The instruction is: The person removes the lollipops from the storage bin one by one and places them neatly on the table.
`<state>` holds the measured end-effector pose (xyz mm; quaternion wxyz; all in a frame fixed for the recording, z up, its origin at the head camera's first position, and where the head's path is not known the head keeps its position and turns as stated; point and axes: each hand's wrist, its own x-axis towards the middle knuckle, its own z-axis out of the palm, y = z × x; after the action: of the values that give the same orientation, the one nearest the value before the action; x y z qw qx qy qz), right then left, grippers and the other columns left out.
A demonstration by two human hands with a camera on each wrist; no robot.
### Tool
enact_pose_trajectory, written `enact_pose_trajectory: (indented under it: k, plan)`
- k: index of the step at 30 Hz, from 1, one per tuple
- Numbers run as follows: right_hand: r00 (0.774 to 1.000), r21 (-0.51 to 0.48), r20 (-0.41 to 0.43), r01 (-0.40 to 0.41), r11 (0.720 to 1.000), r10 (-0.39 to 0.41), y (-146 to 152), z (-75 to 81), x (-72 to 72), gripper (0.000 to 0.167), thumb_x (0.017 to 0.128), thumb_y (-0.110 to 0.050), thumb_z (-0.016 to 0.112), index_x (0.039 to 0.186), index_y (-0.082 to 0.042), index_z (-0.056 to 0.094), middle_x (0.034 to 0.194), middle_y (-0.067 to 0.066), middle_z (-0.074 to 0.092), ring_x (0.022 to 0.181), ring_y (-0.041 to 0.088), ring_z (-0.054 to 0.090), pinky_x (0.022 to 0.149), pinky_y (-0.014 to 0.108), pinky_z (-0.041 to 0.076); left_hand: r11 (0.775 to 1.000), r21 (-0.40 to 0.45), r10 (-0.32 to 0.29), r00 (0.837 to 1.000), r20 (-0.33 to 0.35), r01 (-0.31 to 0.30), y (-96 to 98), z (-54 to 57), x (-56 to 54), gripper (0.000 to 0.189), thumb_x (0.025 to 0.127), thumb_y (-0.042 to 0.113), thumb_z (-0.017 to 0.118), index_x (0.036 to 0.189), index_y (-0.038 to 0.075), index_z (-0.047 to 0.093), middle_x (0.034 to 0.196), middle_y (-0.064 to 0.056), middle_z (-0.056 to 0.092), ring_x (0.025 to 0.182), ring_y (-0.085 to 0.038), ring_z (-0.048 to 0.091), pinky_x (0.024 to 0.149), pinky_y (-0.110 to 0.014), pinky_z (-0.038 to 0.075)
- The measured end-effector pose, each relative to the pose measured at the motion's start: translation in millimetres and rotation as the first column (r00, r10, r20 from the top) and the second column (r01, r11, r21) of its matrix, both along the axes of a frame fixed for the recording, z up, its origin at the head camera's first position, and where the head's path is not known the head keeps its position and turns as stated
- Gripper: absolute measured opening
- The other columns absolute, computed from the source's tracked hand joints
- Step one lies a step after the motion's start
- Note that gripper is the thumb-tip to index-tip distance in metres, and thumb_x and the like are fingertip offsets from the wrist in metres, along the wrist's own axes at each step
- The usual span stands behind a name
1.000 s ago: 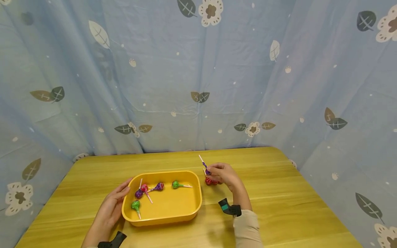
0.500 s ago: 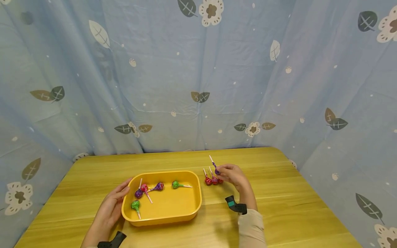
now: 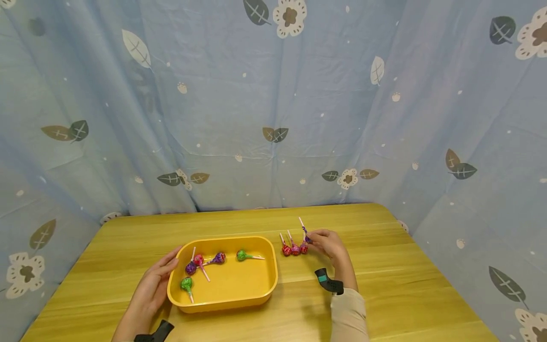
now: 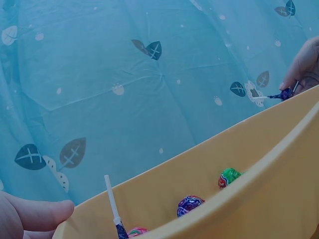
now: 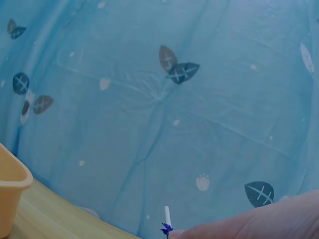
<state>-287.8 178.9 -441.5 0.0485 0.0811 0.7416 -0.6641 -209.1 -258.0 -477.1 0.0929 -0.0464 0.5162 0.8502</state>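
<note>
My right hand [image 3: 329,243] pinches a purple-wrapped lollipop [image 3: 307,237] by its candy end, with its white stick pointing up. It is at the right end of a short row of three lollipops standing close together on the table: a red one [image 3: 286,250], a pinkish-purple one [image 3: 295,249] and another red one [image 3: 304,248]. My left hand [image 3: 152,284] rests along the outside of the yellow tray's [image 3: 226,301] left end, fingers fairly straight against the wall. In the left wrist view, the thumb touches the tray's rim [image 4: 149,167].
Inside the tray lie several lollipops: a green one [image 3: 186,284] near the front left, purple [image 3: 191,268] and pink [image 3: 198,259] ones crossed with another purple one [image 3: 220,257], and a green one [image 3: 241,255] farther right. A blue patterned curtain [image 3: 239,104] hangs behind the wooden table [image 3: 406,294].
My right hand has moved rightward with the purple lollipop, from above the row to its right end, uncovering the three lollipops. The left hand and the tray have stayed put.
</note>
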Motion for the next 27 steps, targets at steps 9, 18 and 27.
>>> enact_pose_trajectory:
  k: [9, 18, 27]
  plan:
    - [0.998, -0.001, 0.033, 0.049, 0.999, -0.049, 5.5, -13.3, -3.3, 0.031, 0.094, -0.008, 0.063, 0.115, 0.016, 0.060, 0.107, 0.027, 0.061, 0.082, 0.021, 0.068, 0.081, 0.036, 0.056, 1.000, -0.016, 0.009, 1.000, 0.024, -0.008, -0.7, -1.4, -0.3, 0.029, 0.103, 0.017, 0.049, 0.103, 0.039, 0.068, 0.110, 0.024, 0.061, 0.108, 0.003, 0.056, 0.103, -0.027, 0.038]
    - [0.990, 0.081, 0.061, 0.119, 0.990, -0.124, 4.7, -23.4, -2.9, 0.029, 0.094, -0.009, 0.064, 0.111, 0.013, 0.062, 0.102, 0.022, 0.061, 0.077, 0.018, 0.065, 0.075, 0.032, 0.057, 1.000, -0.006, 0.017, 1.000, 0.025, -0.017, 0.4, -0.4, 0.5, 0.030, 0.103, 0.016, 0.049, 0.102, 0.038, 0.069, 0.110, 0.023, 0.061, 0.108, 0.002, 0.056, 0.103, -0.027, 0.038]
    - [0.988, 0.127, 0.057, 0.136, 0.982, -0.144, 2.7, -24.4, -2.2, 0.030, 0.093, -0.011, 0.064, 0.110, 0.013, 0.061, 0.100, 0.021, 0.061, 0.073, 0.018, 0.064, 0.071, 0.031, 0.057, 1.000, 0.009, 0.026, 0.999, 0.028, -0.027, 2.7, 3.6, 2.5, 0.029, 0.102, 0.015, 0.050, 0.102, 0.037, 0.069, 0.110, 0.023, 0.061, 0.108, 0.002, 0.055, 0.107, -0.030, 0.031]
